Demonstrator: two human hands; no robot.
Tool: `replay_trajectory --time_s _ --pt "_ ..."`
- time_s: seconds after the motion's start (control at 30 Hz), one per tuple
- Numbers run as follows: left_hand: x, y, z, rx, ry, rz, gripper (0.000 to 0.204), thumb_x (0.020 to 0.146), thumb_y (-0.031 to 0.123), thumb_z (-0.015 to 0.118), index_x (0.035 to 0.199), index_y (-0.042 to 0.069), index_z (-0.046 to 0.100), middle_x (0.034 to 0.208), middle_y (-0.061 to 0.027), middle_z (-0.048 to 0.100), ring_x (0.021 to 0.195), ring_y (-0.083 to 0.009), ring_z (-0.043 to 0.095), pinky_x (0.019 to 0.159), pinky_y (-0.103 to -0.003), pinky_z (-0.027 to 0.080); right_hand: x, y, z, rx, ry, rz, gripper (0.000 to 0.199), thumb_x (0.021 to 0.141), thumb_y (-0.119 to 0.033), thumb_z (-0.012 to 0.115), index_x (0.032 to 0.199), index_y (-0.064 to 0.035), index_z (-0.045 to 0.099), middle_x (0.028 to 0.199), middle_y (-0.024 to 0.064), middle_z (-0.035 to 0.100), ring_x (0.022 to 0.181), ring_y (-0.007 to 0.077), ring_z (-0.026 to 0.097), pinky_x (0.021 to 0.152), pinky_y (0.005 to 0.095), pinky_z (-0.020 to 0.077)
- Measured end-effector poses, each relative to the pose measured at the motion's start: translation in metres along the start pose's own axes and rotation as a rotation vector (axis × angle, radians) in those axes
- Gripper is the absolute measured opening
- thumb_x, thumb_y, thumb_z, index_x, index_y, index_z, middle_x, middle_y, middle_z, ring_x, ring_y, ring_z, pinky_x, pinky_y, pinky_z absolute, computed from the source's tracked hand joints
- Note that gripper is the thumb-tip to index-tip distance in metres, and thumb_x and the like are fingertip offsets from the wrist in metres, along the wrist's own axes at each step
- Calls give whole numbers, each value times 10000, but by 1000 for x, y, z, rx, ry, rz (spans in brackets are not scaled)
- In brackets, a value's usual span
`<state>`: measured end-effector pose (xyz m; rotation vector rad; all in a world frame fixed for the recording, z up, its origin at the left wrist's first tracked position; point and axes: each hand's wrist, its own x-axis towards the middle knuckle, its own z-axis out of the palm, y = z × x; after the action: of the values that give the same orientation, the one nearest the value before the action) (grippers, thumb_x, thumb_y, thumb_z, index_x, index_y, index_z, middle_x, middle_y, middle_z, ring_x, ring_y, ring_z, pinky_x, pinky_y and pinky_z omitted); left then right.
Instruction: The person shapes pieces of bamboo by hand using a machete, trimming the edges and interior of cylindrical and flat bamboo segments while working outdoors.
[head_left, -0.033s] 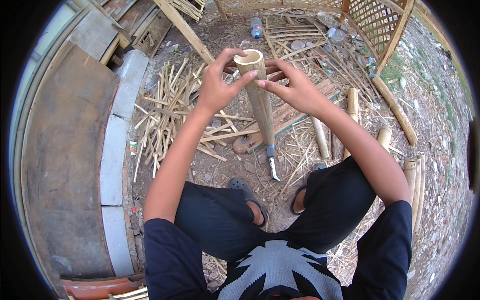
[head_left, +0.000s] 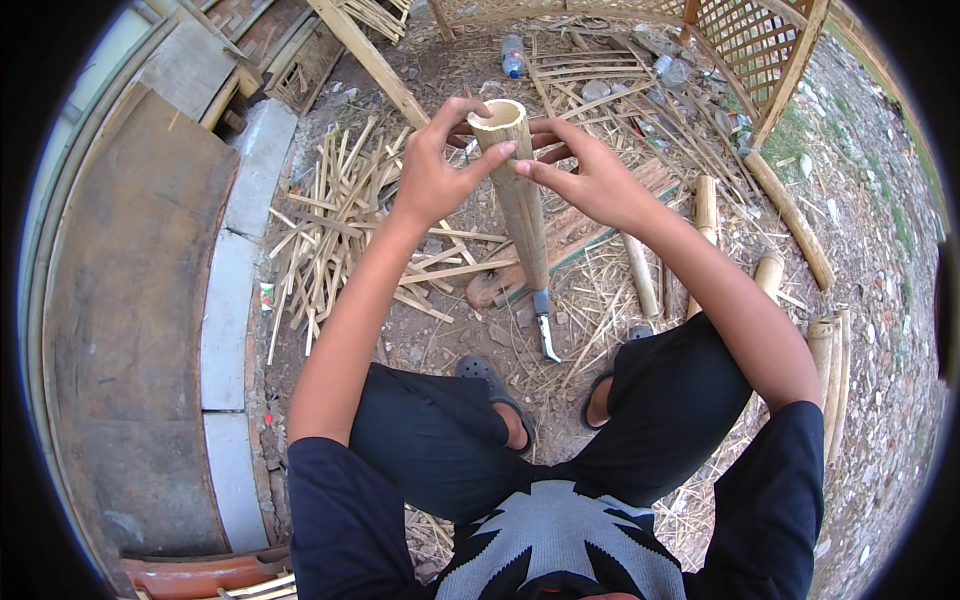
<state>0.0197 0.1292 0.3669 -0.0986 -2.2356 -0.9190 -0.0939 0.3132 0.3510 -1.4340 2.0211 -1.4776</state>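
A thick hollow bamboo tube (head_left: pixel 522 220) stands nearly upright in front of me, its pale cut rim and open top facing up. Around the left side of its upper end, my left hand (head_left: pixel 443 165) grips it, thumb on the near face and a finger at the rim. My right hand (head_left: pixel 585 175) holds the opposite side, its thumb pressed on the tube just below the rim. Beside the tube's lower end lies a knife-like tool (head_left: pixel 545 335) with a hooked, shiny blade tip, partly hidden behind the bamboo.
Split bamboo strips (head_left: pixel 335 215) are heaped at left, beside a concrete-block edge (head_left: pixel 222 350). A wooden board (head_left: pixel 600 235) lies behind the tube. Cut bamboo lengths (head_left: pixel 705 215) are at right. A plastic bottle (head_left: pixel 513 57) and a lattice panel (head_left: pixel 752 55) are farther back.
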Motion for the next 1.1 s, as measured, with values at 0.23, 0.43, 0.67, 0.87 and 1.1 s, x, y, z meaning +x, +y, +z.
replay_trajectory --time_s 0.23,0.43,0.67,0.87,1.1 --pt "3 8 -11 160 -45 30 411 772 342 805 940 27 602 876 -115 685 759 -211 666 690 -334 511 -4 -6 -2 -25 -42 38 645 886 -430 692 1333 -10 493 1195 182 593 1052 236 615 870 380 513" --pt "6 10 -20 221 -96 133 372 789 305 788 992 25 649 934 -94 684 844 -201 647 719 -324 504 -5 -8 0 1 -37 19 659 870 -443 700 1312 6 508 1199 201 600 1045 271 631 861 392 526" --pt "7 14 -22 225 -130 71 395 787 315 789 1012 19 658 949 -89 682 875 -198 644 731 -325 497 -5 -5 0 3 -62 29 633 883 -414 702 1330 -14 499 1218 168 585 1052 244 607 862 378 517" --pt "8 15 -24 223 -158 107 382 784 306 793 997 22 650 925 -79 674 852 -187 630 725 -316 489 -5 -6 1 36 -26 -12 650 849 -431 716 1268 33 537 1159 214 631 997 296 654 845 392 536" --pt "6 19 -23 124 -172 -56 461 791 281 794 1104 44 554 1015 -108 668 938 -185 636 734 -315 504 0 -3 8 17 -103 30 590 874 -361 717 1278 19 515 1204 189 604 1040 281 636 876 395 515"
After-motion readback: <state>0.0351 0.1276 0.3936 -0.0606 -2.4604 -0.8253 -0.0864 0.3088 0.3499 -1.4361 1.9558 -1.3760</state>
